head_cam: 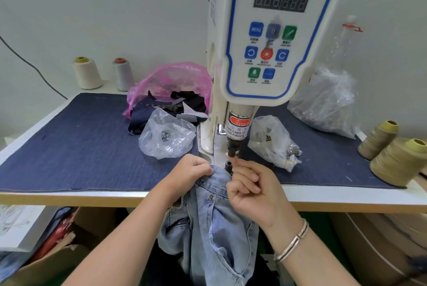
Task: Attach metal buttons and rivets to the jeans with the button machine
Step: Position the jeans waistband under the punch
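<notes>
We see the light-blue jeans (215,223) draped over the front edge of the tabletop (69,147), their waistband lying just before the lower die (228,165) of the servo button machine (265,31). The left hand (191,172) grips the waistband edge, fingers (205,169) curled and pinching the denim. The right hand (251,191) rests on the jeans beside it, its fingers curled inward, with the forefinger tip raised into the gap between the upper punch (231,148) and the die. We cannot tell whether that fingertip holds a button or rivet; anything there is too small to make out. One rivet (210,197) already sits on the denim between the hands. A metal bangle (293,239) circles the right wrist.

The machine's top is cut off by the frame, and its display digits are blurred. A clear bag (166,135) left of the machine holds small metal pieces; another clear bag (275,142) lies at the right, its contents hard to read. A pink bag (173,77) of dark fabric scraps sits behind. Thread cones (392,154) stand at the right edge.
</notes>
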Action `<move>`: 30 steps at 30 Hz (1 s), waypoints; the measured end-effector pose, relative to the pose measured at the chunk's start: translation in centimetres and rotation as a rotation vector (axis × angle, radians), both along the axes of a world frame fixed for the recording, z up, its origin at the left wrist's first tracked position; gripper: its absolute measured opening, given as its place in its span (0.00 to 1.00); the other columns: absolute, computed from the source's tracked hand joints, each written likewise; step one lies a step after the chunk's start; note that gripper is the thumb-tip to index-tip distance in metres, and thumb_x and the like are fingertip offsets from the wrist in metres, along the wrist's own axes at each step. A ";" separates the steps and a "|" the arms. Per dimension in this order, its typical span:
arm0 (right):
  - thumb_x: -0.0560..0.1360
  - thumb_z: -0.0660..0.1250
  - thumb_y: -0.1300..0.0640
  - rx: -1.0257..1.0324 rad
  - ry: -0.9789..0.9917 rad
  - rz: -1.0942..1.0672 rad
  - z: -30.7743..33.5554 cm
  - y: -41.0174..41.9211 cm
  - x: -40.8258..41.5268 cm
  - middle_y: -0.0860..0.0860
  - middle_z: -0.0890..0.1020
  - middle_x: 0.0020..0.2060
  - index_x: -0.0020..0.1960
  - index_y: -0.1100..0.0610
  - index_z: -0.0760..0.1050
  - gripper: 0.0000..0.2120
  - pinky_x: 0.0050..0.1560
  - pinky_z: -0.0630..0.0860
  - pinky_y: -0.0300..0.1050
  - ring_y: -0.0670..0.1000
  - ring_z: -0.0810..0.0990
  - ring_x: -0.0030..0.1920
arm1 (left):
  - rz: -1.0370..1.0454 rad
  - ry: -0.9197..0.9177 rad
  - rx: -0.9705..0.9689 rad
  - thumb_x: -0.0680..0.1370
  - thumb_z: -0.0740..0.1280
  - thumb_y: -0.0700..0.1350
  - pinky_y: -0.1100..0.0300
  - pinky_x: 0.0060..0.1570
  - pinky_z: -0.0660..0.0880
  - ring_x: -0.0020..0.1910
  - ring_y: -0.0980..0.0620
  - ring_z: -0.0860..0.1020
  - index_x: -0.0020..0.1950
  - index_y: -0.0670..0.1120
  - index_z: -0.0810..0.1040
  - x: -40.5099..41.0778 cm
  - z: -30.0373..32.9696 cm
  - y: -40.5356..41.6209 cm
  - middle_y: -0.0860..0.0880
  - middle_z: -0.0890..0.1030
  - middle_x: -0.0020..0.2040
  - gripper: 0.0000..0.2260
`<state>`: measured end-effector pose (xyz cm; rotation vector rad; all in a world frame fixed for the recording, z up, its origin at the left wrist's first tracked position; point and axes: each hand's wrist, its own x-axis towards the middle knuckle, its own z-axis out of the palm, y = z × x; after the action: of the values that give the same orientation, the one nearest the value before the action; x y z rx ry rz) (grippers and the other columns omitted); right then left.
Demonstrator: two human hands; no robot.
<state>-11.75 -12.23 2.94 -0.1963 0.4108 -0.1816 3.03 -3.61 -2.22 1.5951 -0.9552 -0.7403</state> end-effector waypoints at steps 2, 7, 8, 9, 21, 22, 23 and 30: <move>0.71 0.59 0.66 0.053 -0.057 0.016 -0.5 1.5 0.1 0.48 0.62 0.18 0.46 0.59 0.78 0.10 0.21 0.55 0.35 0.45 0.59 0.14 | 0.001 0.022 0.006 0.66 0.67 0.47 0.59 0.31 0.56 0.30 0.51 0.57 0.26 0.40 0.61 0.0 0.3 0.0 0.46 0.59 0.28 0.18; 0.75 0.59 0.64 -0.524 0.045 0.256 0.1 4.3 4.1 0.50 0.70 0.23 0.53 0.59 0.80 0.12 0.22 0.60 0.35 0.45 0.64 0.18 | 0.212 0.089 0.141 0.81 0.54 0.32 0.70 0.26 0.66 0.28 0.58 0.66 0.36 0.46 0.64 0.2 -1.5 -0.4 0.55 0.70 0.24 0.16; 0.77 0.58 0.64 -0.767 0.112 0.224 0.5 4.3 5.7 0.50 0.73 0.25 0.53 0.59 0.80 0.12 0.22 0.62 0.35 0.45 0.66 0.20 | 0.232 0.103 0.134 0.83 0.53 0.33 0.74 0.25 0.67 0.32 0.61 0.64 0.40 0.47 0.62 0.3 -1.8 -0.2 0.57 0.69 0.32 0.14; 0.78 0.58 0.63 -1.002 0.175 0.197 0.9 4.2 7.3 0.50 0.75 0.28 0.53 0.58 0.80 0.12 0.22 0.64 0.34 0.45 0.68 0.22 | 0.323 0.202 0.089 0.84 0.53 0.35 0.77 0.28 0.67 0.34 0.62 0.64 0.41 0.48 0.62 0.4 -1.8 -0.2 0.56 0.66 0.36 0.13; 0.77 0.60 0.62 -2.441 0.672 0.594 -1.1 -0.6 19.7 0.55 0.81 0.55 0.59 0.57 0.79 0.14 0.54 0.77 0.47 0.57 0.79 0.54 | 0.164 0.124 -0.088 0.72 0.61 0.48 0.66 0.46 0.77 0.47 0.62 0.81 0.49 0.52 0.81 0.7 -1.0 -0.1 0.58 0.85 0.45 0.11; 0.77 0.60 0.62 -2.475 0.664 0.593 -1.4 -0.7 20.0 0.54 0.81 0.56 0.59 0.55 0.79 0.14 0.52 0.77 0.46 0.56 0.80 0.54 | 0.155 0.139 -0.088 0.72 0.60 0.48 0.66 0.47 0.78 0.48 0.62 0.81 0.50 0.52 0.80 0.9 -1.0 -0.1 0.58 0.85 0.46 0.12; 0.76 0.60 0.63 -2.517 0.659 0.578 -1.6 -0.6 20.2 0.54 0.80 0.56 0.59 0.53 0.78 0.15 0.50 0.76 0.46 0.56 0.80 0.54 | 0.153 0.146 -0.085 0.72 0.60 0.49 0.67 0.48 0.77 0.48 0.65 0.80 0.51 0.53 0.80 1.0 -1.1 -0.2 0.60 0.85 0.46 0.12; 0.75 0.60 0.66 -2.711 0.726 0.540 -1.9 -0.2 21.5 0.57 0.79 0.55 0.58 0.61 0.76 0.14 0.42 0.69 0.45 0.59 0.79 0.55 | 0.222 0.066 -0.052 0.82 0.54 0.32 0.77 0.35 0.71 0.36 0.63 0.76 0.43 0.54 0.73 1.6 -1.6 -0.6 0.59 0.80 0.33 0.18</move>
<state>9.72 -12.46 1.03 -3.0735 0.5301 0.0074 4.59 -4.20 -3.77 1.5910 -0.7299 -0.6049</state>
